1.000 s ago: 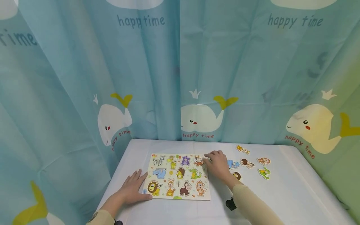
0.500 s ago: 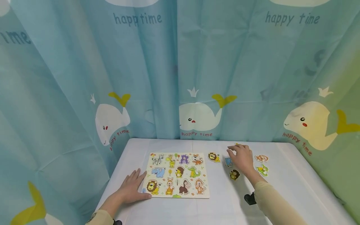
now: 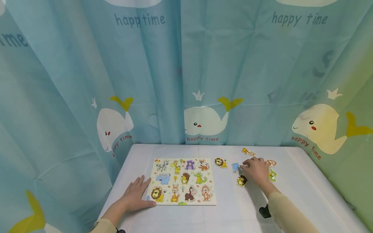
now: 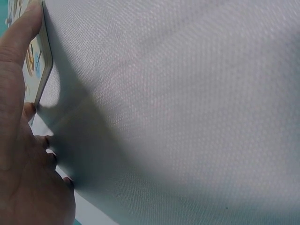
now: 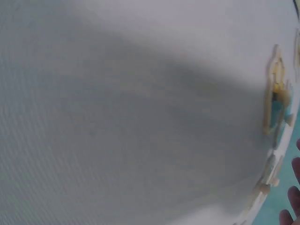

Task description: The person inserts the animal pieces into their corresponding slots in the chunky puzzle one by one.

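A pale puzzle board [image 3: 208,204] printed with cartoon animals lies on the white table. My left hand [image 3: 137,192] rests at its left side, thumb over the near left corner, fingers spread along the edge. My right hand [image 3: 257,170] hovers low among loose animal pieces, fingers loosely bent, fingertips overlapping the elephant piece [image 3: 235,167] in the head view. Close by lie the hedgehog piece [image 3: 242,181], crocodile piece [image 3: 272,175] and monkey piece [image 3: 271,162]. The gorilla piece is hidden beneath this hand. In the right wrist view, fingers [image 5: 295,197] show only at the edge.
The lion piece [image 3: 220,162] lies just right of the board. Farther back is an orange-yellow animal piece [image 3: 248,152]. A blue curtain [image 3: 163,81] with whale prints hangs behind the table's far edge.
My right hand has moved from the board's far right corner rightward over the loose pieces, then slightly lower, uncovering the lion piece and covering the gorilla piece. My left hand keeps its place.
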The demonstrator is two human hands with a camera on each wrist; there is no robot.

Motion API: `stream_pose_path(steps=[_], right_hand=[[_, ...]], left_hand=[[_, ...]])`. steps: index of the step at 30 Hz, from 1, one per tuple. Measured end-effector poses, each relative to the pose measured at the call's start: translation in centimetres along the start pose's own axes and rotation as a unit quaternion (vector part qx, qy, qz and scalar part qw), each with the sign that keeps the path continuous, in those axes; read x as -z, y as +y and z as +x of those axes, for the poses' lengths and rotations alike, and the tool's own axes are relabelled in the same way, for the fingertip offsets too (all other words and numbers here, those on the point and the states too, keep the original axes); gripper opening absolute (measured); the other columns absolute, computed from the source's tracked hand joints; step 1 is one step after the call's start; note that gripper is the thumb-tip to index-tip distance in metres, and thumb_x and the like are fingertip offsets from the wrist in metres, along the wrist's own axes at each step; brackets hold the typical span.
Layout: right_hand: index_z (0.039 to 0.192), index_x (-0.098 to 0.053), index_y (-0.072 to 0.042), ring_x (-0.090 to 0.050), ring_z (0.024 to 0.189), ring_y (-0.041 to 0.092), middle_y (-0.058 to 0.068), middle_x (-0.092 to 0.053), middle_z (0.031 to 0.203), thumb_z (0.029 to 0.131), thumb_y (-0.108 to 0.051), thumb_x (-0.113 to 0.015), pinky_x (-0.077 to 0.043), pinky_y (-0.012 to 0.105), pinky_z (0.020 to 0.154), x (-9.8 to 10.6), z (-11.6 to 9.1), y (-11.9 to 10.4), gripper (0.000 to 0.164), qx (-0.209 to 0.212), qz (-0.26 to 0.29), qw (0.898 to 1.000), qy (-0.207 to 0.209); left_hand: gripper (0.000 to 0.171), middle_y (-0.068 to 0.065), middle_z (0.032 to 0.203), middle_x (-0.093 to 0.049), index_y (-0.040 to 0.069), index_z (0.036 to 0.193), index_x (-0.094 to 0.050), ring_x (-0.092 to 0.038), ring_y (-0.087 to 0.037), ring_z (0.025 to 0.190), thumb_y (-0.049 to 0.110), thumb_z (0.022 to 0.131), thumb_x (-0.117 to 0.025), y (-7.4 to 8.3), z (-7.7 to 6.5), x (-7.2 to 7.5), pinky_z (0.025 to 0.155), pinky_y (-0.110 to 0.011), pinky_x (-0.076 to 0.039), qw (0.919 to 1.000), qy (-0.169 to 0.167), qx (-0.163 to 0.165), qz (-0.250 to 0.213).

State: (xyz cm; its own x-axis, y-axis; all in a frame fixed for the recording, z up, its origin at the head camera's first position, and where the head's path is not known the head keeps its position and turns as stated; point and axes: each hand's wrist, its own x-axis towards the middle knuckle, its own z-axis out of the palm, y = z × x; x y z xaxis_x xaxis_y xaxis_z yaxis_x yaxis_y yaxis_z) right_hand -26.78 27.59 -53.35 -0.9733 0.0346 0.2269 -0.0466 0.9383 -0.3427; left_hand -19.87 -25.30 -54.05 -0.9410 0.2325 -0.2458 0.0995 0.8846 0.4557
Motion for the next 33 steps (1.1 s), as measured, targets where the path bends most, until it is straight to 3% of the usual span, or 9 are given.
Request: stream_pose_path(steps=[10,24,33], right_hand=[[0.095,-0.078,-0.008,-0.052,0.111,0.047,0.016,-0.067,0.103,0.087,-0.033,-0.080,-0.039,0.065,0.088,-1.5,-0.3,0.2,0.027,-0.009,-0.004,1.000,-0.012],[0.092,-0.078,-0.007,-0.051,0.108,0.046,0.017,-0.067,0.100,0.087,-0.029,-0.079,-0.040,0.065,0.089,-1.5,0.5,0.1,0.022,-0.028,-0.014,0.999,-0.020],[0.090,-0.078,-0.007,-0.051,0.106,0.044,0.017,-0.066,0.101,0.087,-0.027,-0.078,-0.041,0.062,0.087,-1.8,0.8,-0.4,0.021,-0.033,-0.013,0.999,-0.023]], left_hand=[[0.113,-0.032,0.163,-0.019,0.003,0.158,-0.036,-0.011,-0.052,0.151,0.065,0.074,-0.080,0.0,-0.6,0.1,0.121,-0.069,-0.008,0.9999,-0.001,-0.006,-0.016],[0.115,-0.029,0.165,-0.019,0.005,0.158,-0.036,-0.010,-0.049,0.152,0.069,0.073,-0.079,0.1,0.2,0.1,0.122,-0.066,-0.007,1.0000,-0.001,-0.002,-0.009],[0.118,-0.029,0.165,-0.018,0.004,0.158,-0.036,-0.008,-0.050,0.152,0.074,0.072,-0.077,-0.1,-0.1,-0.1,0.122,-0.066,-0.004,0.9998,-0.002,0.000,-0.019]])
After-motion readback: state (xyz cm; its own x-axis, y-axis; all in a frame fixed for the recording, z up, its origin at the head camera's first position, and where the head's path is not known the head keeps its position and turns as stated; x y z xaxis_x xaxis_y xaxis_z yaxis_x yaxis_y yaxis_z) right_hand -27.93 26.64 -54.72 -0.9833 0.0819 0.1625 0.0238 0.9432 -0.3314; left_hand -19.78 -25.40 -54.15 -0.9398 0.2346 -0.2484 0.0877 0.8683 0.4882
